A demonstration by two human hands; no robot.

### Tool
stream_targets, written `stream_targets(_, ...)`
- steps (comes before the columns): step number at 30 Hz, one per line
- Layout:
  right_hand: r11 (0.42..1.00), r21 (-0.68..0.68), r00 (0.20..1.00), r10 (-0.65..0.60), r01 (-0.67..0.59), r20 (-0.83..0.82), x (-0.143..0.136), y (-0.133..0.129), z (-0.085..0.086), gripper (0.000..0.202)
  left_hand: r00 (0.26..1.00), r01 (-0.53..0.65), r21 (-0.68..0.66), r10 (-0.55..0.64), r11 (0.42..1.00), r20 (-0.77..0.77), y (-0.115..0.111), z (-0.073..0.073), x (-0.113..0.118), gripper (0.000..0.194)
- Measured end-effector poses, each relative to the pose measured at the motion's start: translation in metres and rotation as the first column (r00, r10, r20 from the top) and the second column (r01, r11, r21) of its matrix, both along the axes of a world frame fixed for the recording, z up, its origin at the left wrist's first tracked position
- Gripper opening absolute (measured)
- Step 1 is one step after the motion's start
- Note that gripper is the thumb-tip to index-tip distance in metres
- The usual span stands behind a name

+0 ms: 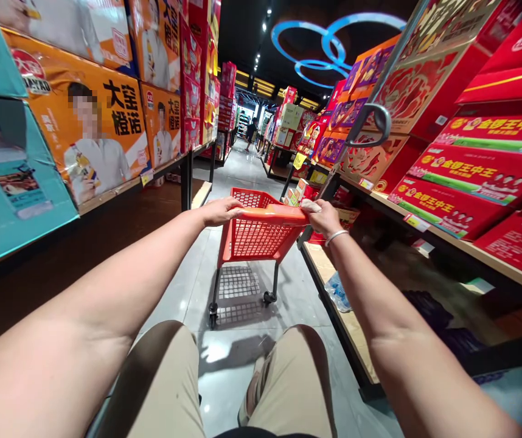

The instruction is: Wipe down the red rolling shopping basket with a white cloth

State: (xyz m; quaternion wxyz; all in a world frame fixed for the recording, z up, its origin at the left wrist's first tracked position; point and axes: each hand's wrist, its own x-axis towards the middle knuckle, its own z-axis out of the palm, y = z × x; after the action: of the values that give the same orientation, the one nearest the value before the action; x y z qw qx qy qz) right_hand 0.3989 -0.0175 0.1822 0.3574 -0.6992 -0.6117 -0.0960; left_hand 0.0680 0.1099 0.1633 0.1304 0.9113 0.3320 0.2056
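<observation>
In mid-frame, the left hand [221, 211] and right hand [323, 218] grip opposite ends of a red shopping cart's handle [272, 213].

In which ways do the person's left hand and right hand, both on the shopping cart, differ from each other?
The left hand is at the left end of the handle, while the right hand is at its right end. The right hand has a pale bracelet at its wrist; the left hand's wrist is bare. Both hold the handle of the same red shopping cart.
</observation>
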Motion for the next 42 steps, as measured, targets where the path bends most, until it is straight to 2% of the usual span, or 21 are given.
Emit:
stream_targets(1,0.999,0.033,0.999,-0.037,0.038,-0.008,-0.020,0.001,-0.009,0.025,1.000,-0.009,-0.003,0.009,1.000,-0.027,0.000,0.006,0.004,0.043)
stream_targets(2,0.997,0.068,1.000,-0.021,0.021,0.006,-0.042,0.003,-0.018,0.027,0.999,-0.015,0.010,0.015,1.000,-0.049,-0.003,0.011,0.010,0.042)
stream_targets(3,0.991,0.122,0.997,0.045,-0.052,0.055,-0.064,0.005,-0.026,0.029,0.997,-0.020,0.038,0.023,0.999,-0.070,-0.006,0.014,0.017,0.041)
stream_targets(5,0.965,0.141,0.966,0.194,-0.219,0.172,-0.102,0.009,-0.041,0.035,0.992,-0.042,0.129,0.057,0.991,-0.114,-0.014,0.016,0.032,0.039)
stream_targets(7,0.942,0.107,0.916,0.277,-0.319,0.290,-0.122,0.014,-0.052,0.038,0.983,-0.074,0.223,0.109,0.972,-0.147,-0.020,0.011,0.044,0.036)
stream_targets(8,0.938,0.087,0.893,0.287,-0.335,0.346,-0.123,0.016,-0.056,0.037,0.980,-0.089,0.261,0.131,0.961,-0.147,-0.021,0.007,0.047,0.037)
stream_targets(10,0.939,0.076,0.855,0.269,-0.334,0.443,-0.108,0.019,-0.064,0.032,0.975,-0.128,0.309,0.177,0.942,-0.135,-0.020,-0.001,0.048,0.042)
stream_targets(12,0.941,0.098,0.828,0.233,-0.325,0.510,-0.077,0.018,-0.071,0.030,0.963,-0.170,0.331,0.228,0.928,-0.146,-0.013,-0.005,0.046,0.048)
stream_targets(14,0.946,0.149,0.835,0.171,-0.287,0.523,-0.038,0.014,-0.078,0.029,0.944,-0.206,0.332,0.276,0.921,-0.182,-0.004,-0.006,0.044,0.051)
stream_targets(18,0.956,0.254,0.903,0.021,-0.143,0.429,0.025,0.005,-0.086,0.020,0.934,-0.219,0.309,0.290,0.926,-0.208,0.015,-0.004,0.044,0.055)
stream_targets(21,0.939,0.343,0.968,-0.081,-0.006,0.237,0.047,0.012,-0.083,0.013,0.937,-0.226,0.299,0.291,0.927,-0.195,0.026,-0.005,0.044,0.055)
stream_targets(24,0.903,0.386,0.982,-0.172,0.187,-0.074,0.048,0.029,-0.072,0.020,0.942,-0.227,0.292,0.286,0.929,-0.177,0.032,-0.006,0.042,0.052)
stream_targets(26,0.926,0.327,0.979,-0.149,0.187,-0.139,0.037,0.037,-0.065,0.025,0.945,-0.222,0.295,0.280,0.929,-0.171,0.035,-0.007,0.039,0.051)
stream_targets(31,0.981,0.192,0.988,-0.014,-0.016,0.153,-0.017,0.032,-0.055,0.036,0.932,-0.287,0.307,0.339,0.907,-0.130,0.035,-0.008,0.031,0.066)
stream_targets(33,0.989,0.128,0.973,0.036,-0.067,0.229,-0.027,0.027,-0.048,0.042,0.928,-0.315,0.289,0.357,0.904,-0.105,0.035,-0.009,0.026,0.064)
stream_targets(36,0.988,0.056,0.968,0.126,-0.142,0.217,-0.011,0.026,-0.031,0.035,0.918,-0.367,0.245,0.393,0.897,-0.062,0.039,-0.010,0.014,0.057)
stream_targets(38,0.986,0.012,0.983,0.163,-0.165,0.079,0.010,0.030,-0.022,0.025,0.894,-0.431,0.209,0.446,0.878,-0.029,0.041,-0.011,0.007,0.054)
stream_targets(40,0.984,-0.035,0.982,0.173,-0.177,-0.077,0.025,0.035,-0.019,0.022,0.844,-0.530,0.159,0.536,0.833,0.003,0.039,-0.011,0.004,0.053)
stream_targets(42,0.976,-0.037,0.966,0.205,-0.213,-0.157,0.028,0.039,-0.024,0.025,0.798,-0.600,0.138,0.601,0.788,0.040,0.030,-0.008,0.011,0.051)
